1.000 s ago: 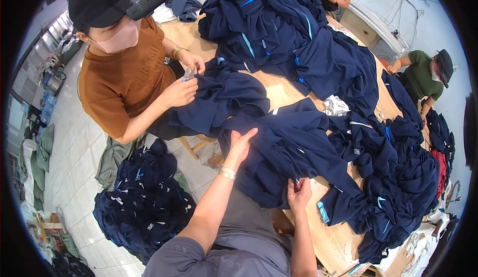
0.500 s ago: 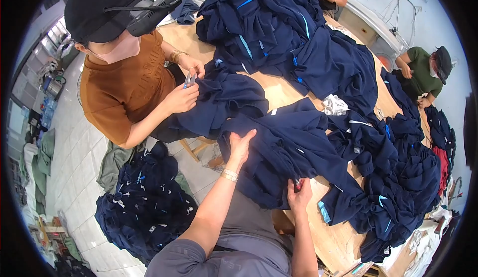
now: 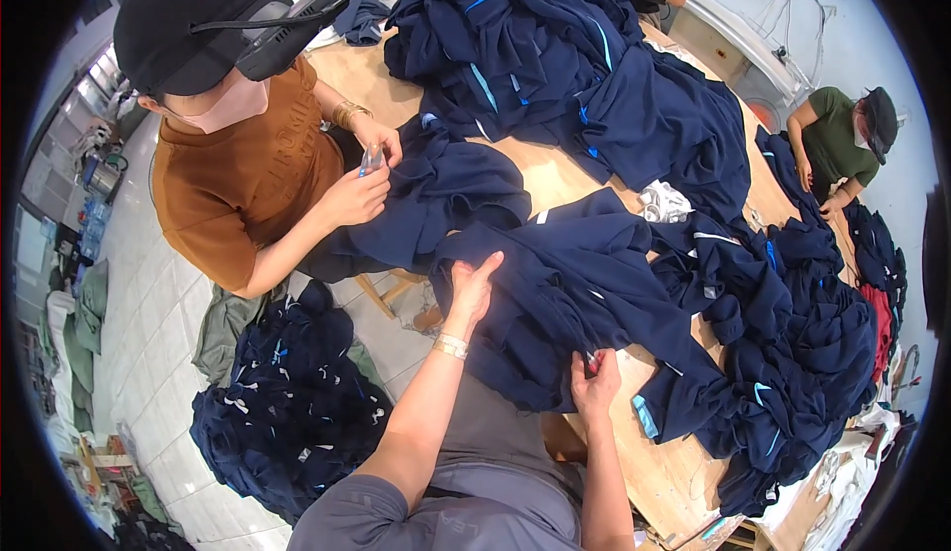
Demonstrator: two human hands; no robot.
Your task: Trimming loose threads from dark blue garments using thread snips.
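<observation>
A navy garment (image 3: 555, 284) lies spread in front of me, partly over the table edge. My left hand (image 3: 475, 292) grips its left side, thumb on top and fingers partly hidden in the folds. At the garment's lower right edge, my right hand (image 3: 595, 383) is closed around small thread snips (image 3: 592, 363); only a bit of metal and red shows. The right fingertips are close against the cloth. To my left, a co-worker in a brown shirt holds blue-and-silver snips (image 3: 372, 160) above another navy garment (image 3: 451, 180).
Large navy garment piles cover the wooden table (image 3: 649, 472) at the back (image 3: 535, 46) and right (image 3: 792, 353). A white bundle (image 3: 665, 202) sits between them. On the floor at left is a navy heap (image 3: 287, 402). Two more people stand beyond the table.
My left hand and the garment have shifted very slightly up in the view. The right hand stays at the lower edge. The person in green has lowered a hand toward the cloth.
</observation>
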